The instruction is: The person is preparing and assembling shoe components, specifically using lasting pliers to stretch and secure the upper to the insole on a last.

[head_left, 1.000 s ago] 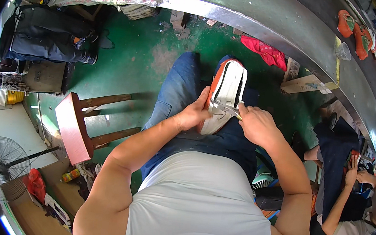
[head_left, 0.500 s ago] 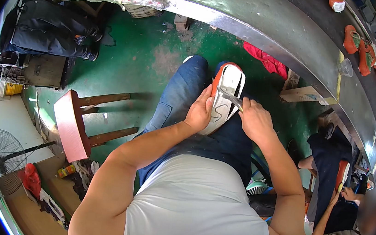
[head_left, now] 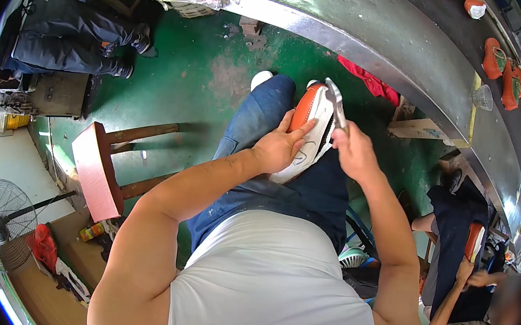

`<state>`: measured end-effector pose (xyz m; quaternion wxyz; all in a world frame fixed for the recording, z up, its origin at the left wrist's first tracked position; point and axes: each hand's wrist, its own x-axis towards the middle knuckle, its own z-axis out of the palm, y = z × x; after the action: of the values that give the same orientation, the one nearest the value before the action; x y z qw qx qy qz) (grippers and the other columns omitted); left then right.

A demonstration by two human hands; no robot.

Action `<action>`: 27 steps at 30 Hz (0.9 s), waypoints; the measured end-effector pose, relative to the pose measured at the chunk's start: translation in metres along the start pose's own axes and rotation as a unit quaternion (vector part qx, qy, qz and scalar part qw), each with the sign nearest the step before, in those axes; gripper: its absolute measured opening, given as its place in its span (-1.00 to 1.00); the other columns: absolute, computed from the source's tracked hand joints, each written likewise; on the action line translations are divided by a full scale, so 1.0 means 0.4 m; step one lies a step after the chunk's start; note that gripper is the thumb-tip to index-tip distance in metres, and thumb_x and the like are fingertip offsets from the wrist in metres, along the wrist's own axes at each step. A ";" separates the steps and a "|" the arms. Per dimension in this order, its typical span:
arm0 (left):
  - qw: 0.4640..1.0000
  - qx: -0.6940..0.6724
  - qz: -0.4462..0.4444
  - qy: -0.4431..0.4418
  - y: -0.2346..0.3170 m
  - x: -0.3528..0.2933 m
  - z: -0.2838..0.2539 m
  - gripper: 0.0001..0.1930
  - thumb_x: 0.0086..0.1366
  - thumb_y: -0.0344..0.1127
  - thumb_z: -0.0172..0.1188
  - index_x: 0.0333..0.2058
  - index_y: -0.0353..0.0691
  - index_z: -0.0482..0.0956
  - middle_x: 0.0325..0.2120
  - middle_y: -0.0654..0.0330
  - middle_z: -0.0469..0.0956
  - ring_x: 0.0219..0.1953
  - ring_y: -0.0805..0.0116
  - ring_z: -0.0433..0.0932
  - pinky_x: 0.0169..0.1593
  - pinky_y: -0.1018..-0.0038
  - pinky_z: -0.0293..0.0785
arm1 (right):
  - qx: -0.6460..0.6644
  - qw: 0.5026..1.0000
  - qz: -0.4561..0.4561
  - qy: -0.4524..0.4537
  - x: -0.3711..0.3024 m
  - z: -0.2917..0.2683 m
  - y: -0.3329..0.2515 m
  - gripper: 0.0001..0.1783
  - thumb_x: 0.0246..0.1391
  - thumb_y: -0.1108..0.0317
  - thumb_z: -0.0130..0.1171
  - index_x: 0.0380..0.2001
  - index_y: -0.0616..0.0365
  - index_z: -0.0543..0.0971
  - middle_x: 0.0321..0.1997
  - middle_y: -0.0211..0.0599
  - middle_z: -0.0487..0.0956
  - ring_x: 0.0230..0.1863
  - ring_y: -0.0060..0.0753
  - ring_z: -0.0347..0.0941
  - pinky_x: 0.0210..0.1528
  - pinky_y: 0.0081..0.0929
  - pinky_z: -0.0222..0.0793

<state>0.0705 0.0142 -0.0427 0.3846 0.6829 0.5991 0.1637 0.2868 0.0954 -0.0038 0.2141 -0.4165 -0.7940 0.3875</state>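
Observation:
An unfinished shoe (head_left: 306,107), with an orange-red upper and a whitish underside, lies across my lap with its toe pointing away from me. It is tilted so that more of its orange left side shows. My left hand (head_left: 280,147) grips it from the left, fingers pressed over the side and the edge of the underside. In my right hand (head_left: 357,153) is a grey metal hand tool (head_left: 337,100) with a curved, pincer-like head. That head stands over the shoe's toe end, at the right edge; whether it touches cannot be made out.
A long metal-edged workbench (head_left: 376,53) curves across the far side, with orange shoes (head_left: 512,85) at its right. A reddish stool (head_left: 98,170) and a fan (head_left: 3,217) are on the left. Another person (head_left: 474,315) handles a shoe at right; someone in dark trousers (head_left: 75,42) is far left.
My right hand has swung the tool from mid-underside up to the toe end. My left hand has shifted further over the shoe, which has tipped to show more orange.

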 end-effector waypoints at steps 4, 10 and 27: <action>1.000 -0.007 0.015 0.025 -0.028 -0.039 0.026 -0.35 0.43 -0.30 0.00 0.45 0.01 0.01 0.36 -0.46 -0.09 0.28 -0.33 0.28 0.35 0.27 0.25 | -0.138 0.981 0.052 -0.130 0.004 0.026 0.040 -0.58 0.34 0.10 0.00 -0.34 0.33 0.46 -0.43 0.24 0.57 -0.31 0.33 0.53 -0.22 0.09 0.41; 0.958 -0.261 -0.122 -0.008 0.020 -0.149 0.003 0.02 0.19 -0.37 0.29 0.47 -0.15 -0.23 0.21 -0.30 0.36 0.26 -0.06 0.40 0.32 0.31 0.30 | 0.082 0.992 0.091 -0.036 -0.133 0.049 0.075 -0.65 0.32 0.16 0.07 -0.23 0.31 0.50 -0.49 -0.10 0.60 -0.41 -0.12 0.60 -0.30 -0.29 0.48; 0.974 -0.160 -0.150 -0.059 0.087 0.260 -0.179 -0.45 0.18 -0.04 0.42 -0.03 -0.40 0.59 -0.25 0.06 0.67 -0.26 0.35 0.62 -0.12 0.40 0.55 | 0.113 0.976 0.179 0.043 -0.270 0.021 0.086 -0.71 0.28 0.33 0.09 -0.04 0.30 0.49 -0.35 -0.28 0.62 -0.34 -0.45 0.58 -0.23 -0.46 0.49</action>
<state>0.0694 0.1363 0.0042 0.5439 0.5236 0.6367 0.1572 0.3589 0.0147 -0.0382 0.2208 -0.5409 -0.6480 0.4886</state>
